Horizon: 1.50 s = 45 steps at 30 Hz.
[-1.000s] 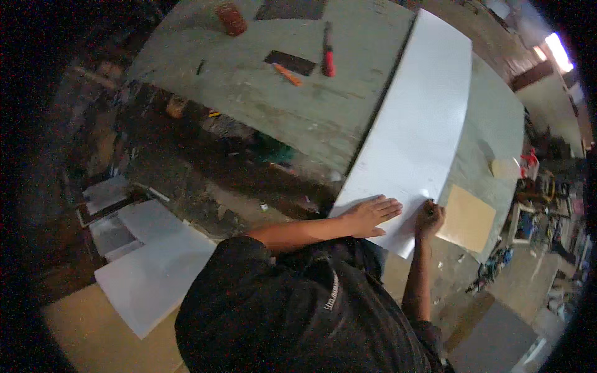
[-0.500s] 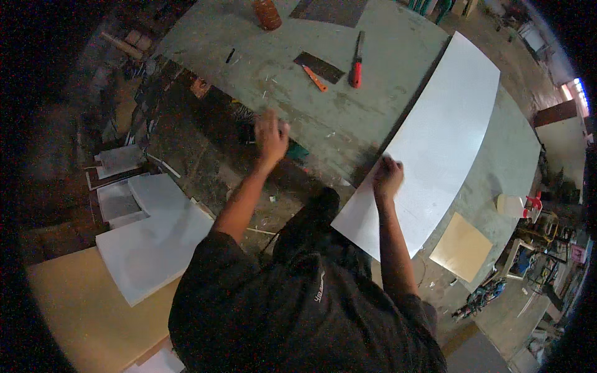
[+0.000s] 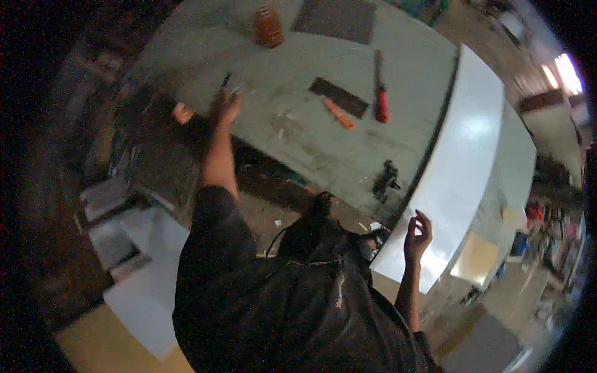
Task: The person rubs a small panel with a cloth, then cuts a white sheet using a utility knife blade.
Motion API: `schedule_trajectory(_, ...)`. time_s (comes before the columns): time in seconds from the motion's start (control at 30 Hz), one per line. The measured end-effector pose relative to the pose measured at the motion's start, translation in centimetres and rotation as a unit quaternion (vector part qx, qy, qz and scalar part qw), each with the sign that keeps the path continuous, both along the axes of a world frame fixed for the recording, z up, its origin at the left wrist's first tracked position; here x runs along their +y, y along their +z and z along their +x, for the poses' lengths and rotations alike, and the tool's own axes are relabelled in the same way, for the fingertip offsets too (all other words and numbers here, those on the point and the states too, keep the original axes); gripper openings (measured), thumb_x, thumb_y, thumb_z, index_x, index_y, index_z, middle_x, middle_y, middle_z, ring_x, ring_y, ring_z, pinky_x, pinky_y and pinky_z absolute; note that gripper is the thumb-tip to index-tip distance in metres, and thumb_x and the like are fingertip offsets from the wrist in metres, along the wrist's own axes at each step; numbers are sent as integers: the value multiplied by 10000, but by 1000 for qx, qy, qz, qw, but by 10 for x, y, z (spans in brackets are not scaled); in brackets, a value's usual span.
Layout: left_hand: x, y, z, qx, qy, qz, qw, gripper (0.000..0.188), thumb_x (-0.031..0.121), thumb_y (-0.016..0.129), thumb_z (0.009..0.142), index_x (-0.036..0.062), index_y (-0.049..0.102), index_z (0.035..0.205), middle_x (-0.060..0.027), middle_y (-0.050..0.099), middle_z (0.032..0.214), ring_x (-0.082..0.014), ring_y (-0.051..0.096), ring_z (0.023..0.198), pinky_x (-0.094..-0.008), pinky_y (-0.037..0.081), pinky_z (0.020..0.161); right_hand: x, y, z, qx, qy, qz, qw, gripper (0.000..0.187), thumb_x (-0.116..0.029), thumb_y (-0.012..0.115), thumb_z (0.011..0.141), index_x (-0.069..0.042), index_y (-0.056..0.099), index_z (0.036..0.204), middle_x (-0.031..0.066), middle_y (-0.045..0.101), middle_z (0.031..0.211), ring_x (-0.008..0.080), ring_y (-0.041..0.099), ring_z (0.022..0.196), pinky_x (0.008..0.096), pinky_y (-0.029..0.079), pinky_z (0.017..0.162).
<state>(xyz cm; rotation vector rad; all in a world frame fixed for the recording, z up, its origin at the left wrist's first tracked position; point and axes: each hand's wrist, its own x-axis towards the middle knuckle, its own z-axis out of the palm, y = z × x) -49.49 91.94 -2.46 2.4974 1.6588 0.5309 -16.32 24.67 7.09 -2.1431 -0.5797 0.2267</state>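
My left hand (image 3: 226, 107) reaches over the table's left edge, blurred, with fingers apart. Just beyond its fingertips is a thin black pen-like stick (image 3: 226, 79); whether they touch cannot be told. Above the near end of a long white panel (image 3: 467, 146), my right hand (image 3: 418, 238) is empty, its fingers loosely curled and thumb apart. A small irregular black object (image 3: 387, 180), its kind unclear, rests on the table left of the panel. Farther off lie an orange utility knife (image 3: 339, 113) against a dark rectangular strip (image 3: 333, 93), and a red-handled blade tool (image 3: 381, 102).
On the worn green-grey table (image 3: 292, 81) stand a brown jar-like container (image 3: 268, 28) and, beside it, a dark flat sheet (image 3: 336, 18). A yellowish square sheet (image 3: 476, 258) lies right of the panel. White sheets (image 3: 146, 304) are stacked at lower left.
My left hand has moved left and farther out, up to the black stick. My right hand has drawn back and opened; the small black object now shows on the table. The view has shifted.
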Motion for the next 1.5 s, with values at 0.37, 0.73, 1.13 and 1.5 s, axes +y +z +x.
schedule_trajectory(0.37,-66,2,-36,191,-69,-39,978,716,537,400,1071,36,339,1580,-195,347,1632,-351,315,1513,-530,170,1244,-10,-20,-54,-94,-105,19,990,187,-114,712,912,-83,739,1095,136,718,1067,329,676,985,410,542,840)
schedule_trajectory(0.73,-195,53,-20,209,-141,-9,968,744,550,510,1025,99,337,1591,-190,282,1662,-378,271,1533,-595,102,1243,-4,-19,-54,-103,-133,29,985,162,-138,718,902,-107,746,1058,125,720,1082,342,648,1001,442,522,889)
schedule_trajectory(1.13,-142,14,-9,185,-44,-5,982,749,588,346,1065,156,178,1654,-72,227,1705,-287,184,1575,-550,31,1253,-1,-42,-42,-95,-66,-5,993,240,-112,727,828,-117,743,1067,135,682,1032,360,643,979,459,534,847)
schedule_trajectory(1.5,-207,46,-1,188,-184,-48,964,733,470,509,1048,38,294,1599,-162,261,1679,-365,247,1545,-547,99,1249,0,-39,-36,-160,-139,-50,976,125,-241,750,854,-142,721,925,78,661,912,288,671,878,417,547,728)
